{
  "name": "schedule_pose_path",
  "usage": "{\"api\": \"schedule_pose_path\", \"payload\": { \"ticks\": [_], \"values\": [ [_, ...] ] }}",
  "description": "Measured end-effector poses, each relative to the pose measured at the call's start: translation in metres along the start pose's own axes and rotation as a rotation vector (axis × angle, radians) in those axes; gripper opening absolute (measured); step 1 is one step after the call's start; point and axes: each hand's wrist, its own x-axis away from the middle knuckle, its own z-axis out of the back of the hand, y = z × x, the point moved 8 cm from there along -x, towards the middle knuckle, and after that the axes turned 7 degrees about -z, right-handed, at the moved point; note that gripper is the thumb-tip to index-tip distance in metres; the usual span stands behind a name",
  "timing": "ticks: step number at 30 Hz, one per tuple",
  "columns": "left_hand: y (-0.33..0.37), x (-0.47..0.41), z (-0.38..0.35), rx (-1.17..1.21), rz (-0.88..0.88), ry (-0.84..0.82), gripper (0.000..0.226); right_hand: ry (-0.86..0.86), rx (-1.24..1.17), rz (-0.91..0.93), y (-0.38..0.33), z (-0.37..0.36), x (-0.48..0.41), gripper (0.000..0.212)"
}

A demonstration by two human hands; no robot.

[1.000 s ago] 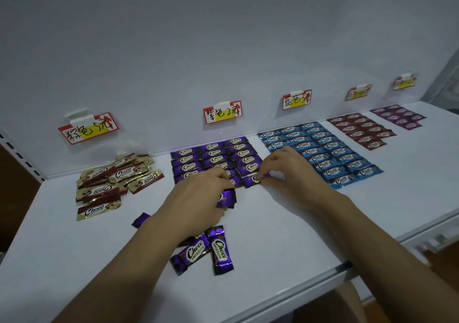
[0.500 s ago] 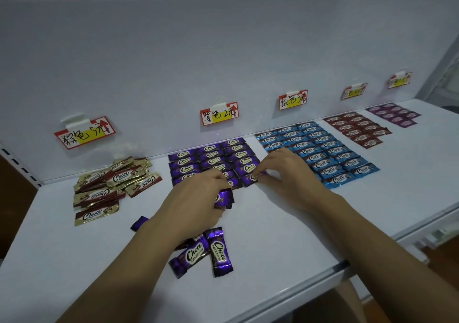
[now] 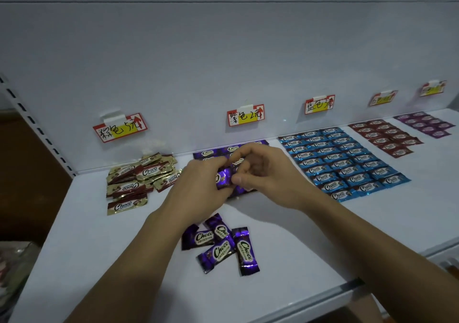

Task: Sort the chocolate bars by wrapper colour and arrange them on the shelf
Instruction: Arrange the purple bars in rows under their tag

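Both hands meet above the purple rows point(image 3: 232, 148) on the shelf point(image 3: 298, 235), left hand point(image 3: 201, 188) and right hand point(image 3: 263, 173) fingers together pinching one purple bar point(image 3: 224, 179), four loose purple bars point(image 3: 221, 244) lying nearer.

The shelf point(image 3: 310, 235) is white. Some chocolate bars are purple point(image 3: 218, 250) with white words, some are blue point(image 3: 347, 163), some dark red point(image 3: 387, 136), and some gold and brown point(image 3: 139, 176). The little tags point(image 3: 120, 127) are red and yellow.
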Motion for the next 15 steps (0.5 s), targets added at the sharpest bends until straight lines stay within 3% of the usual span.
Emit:
{"api": "schedule_pose_path", "payload": {
  "ticks": [2,5,8,12,15],
  "values": [
    [-0.005,0.000,0.005,-0.022,0.023,-0.008,0.017,-0.014,0.053,-0.008,0.003,-0.005,0.004,0.020],
    [-0.011,0.001,0.010,-0.104,0.025,-0.068,0.011,-0.259,0.289,-0.003,-0.002,-0.021,0.021,0.005],
    [-0.013,0.006,0.012,-0.155,-0.022,-0.204,0.013,-0.434,0.478,0.009,-0.012,-0.032,0.039,0.013],
    [0.007,0.026,0.004,-0.064,-0.118,-0.497,0.029,-0.389,0.751,-0.079,-0.006,-0.044,0.055,0.043],
    [0.016,0.042,-0.008,-0.055,-0.137,-0.582,0.042,-0.317,0.774,-0.110,-0.003,-0.043,0.063,0.046]
  ]
}}
